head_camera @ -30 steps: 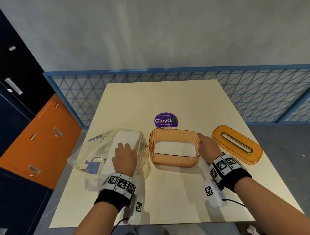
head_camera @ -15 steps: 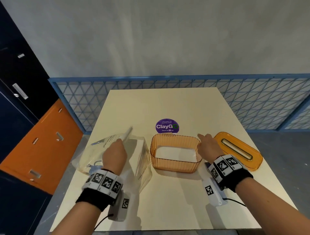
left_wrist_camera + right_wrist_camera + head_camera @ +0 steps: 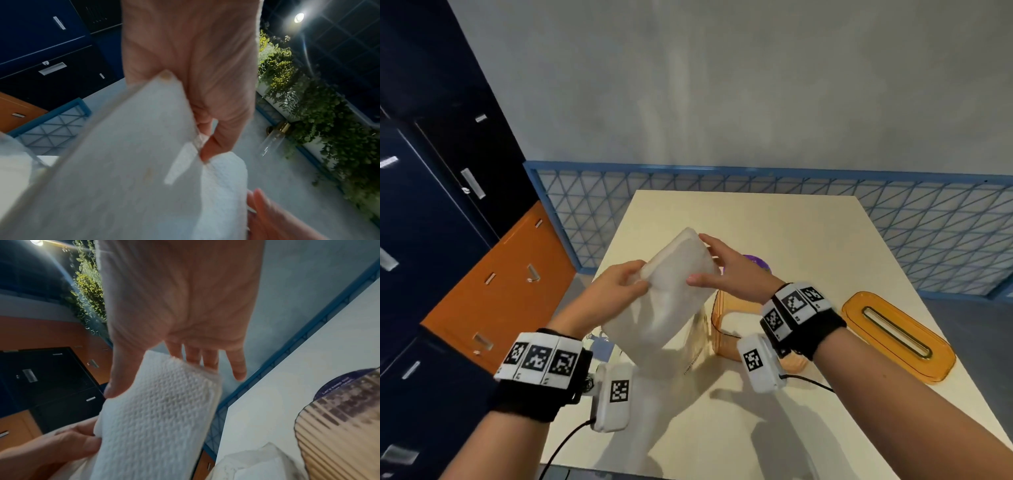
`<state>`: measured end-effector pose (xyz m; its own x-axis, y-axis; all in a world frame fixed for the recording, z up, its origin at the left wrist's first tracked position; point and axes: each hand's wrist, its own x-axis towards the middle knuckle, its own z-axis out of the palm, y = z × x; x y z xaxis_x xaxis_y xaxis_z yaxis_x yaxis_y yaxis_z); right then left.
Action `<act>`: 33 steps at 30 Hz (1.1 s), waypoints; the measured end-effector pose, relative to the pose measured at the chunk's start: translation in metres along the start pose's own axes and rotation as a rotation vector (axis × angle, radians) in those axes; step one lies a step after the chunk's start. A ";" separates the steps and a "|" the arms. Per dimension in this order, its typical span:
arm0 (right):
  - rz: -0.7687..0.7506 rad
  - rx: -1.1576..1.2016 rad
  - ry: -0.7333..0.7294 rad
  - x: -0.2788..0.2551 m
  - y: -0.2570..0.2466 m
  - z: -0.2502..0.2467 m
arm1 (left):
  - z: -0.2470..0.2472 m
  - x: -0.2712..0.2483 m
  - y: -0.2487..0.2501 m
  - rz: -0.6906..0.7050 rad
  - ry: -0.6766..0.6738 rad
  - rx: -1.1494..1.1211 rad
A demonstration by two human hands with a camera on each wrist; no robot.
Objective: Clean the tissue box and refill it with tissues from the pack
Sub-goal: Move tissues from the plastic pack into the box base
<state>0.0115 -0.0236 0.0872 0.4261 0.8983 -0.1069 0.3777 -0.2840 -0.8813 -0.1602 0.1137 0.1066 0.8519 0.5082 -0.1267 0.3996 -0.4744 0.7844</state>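
Both hands hold a white stack of tissues [image 3: 671,294] in the air above the table's left side. My left hand [image 3: 621,286] grips its left edge with curled fingers, and the left wrist view shows the stack [image 3: 123,170] blurred. My right hand [image 3: 710,263] pinches the upper right end, thumb in front and fingers behind; the embossed tissues [image 3: 156,415] show in the right wrist view. The clear plastic pack [image 3: 697,346] hangs and lies below the stack, mostly hidden. The open orange tissue box [image 3: 717,318] stands to the right, and my right wrist hides part of it.
The orange lid [image 3: 897,339] with its slot lies flat at the right of the cream table [image 3: 808,246]. A purple round sticker [image 3: 758,263] peeks out behind my right hand. A blue lattice fence [image 3: 928,240] runs behind the table; dark and orange cabinets [image 3: 493,274] stand left.
My left hand pulled the tissue stack out of the pack and lifted it. My right hand left the box's rim and took hold of the stack's upper end.
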 end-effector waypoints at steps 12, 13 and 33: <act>0.121 0.156 0.034 0.022 0.020 0.022 | 0.030 -0.010 -0.064 -0.263 0.150 -0.971; 0.119 0.166 0.051 0.024 0.019 0.025 | 0.035 -0.008 -0.068 -0.253 0.181 -0.918; 0.141 0.035 0.236 0.018 0.047 0.068 | 0.082 0.002 -0.092 -0.155 0.666 -0.430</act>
<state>-0.0193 0.0018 0.0120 0.6542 0.7462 -0.1233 0.2736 -0.3855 -0.8812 -0.1679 0.0992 -0.0153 0.3628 0.9314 0.0284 0.2160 -0.1137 0.9698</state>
